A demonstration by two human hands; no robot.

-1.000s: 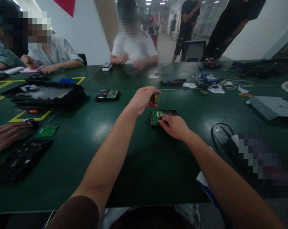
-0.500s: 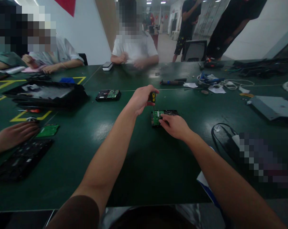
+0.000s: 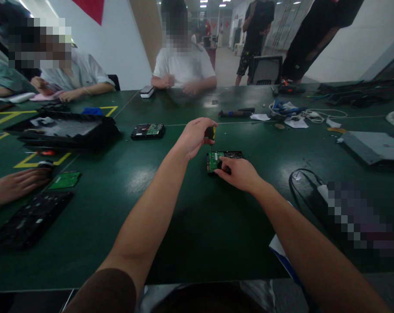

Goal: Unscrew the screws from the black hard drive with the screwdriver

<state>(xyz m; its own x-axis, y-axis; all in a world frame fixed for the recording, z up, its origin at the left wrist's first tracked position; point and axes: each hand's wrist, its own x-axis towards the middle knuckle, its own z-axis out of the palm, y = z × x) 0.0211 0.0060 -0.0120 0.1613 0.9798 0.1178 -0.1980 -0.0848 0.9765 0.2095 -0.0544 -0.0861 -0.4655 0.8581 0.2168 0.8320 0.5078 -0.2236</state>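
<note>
A hard drive [image 3: 216,161] with a green circuit board lies flat on the dark green table in front of me. My left hand [image 3: 198,135] grips the black and yellow handle of a screwdriver [image 3: 212,131] from above. Its thin shaft points down at the far left part of the board; the tip is too small to make out. My right hand [image 3: 237,171] is closed on the near side of the hard drive, with the thumb at the near edge and a finger on the board. That hand covers part of the drive.
Another hard drive [image 3: 147,130] lies farther back on the left. A black tray [image 3: 63,128], a loose green circuit board [image 3: 65,179] and a co-worker's hand [image 3: 21,184] are at the left. To the right are a metal box [image 3: 374,148], cables [image 3: 314,114] and a dark tool [image 3: 236,113].
The screwdriver handle has turned slightly and shifted a little to the right in my left hand. My right thumb has moved slightly left and toward me. The hard drive stays in place.
</note>
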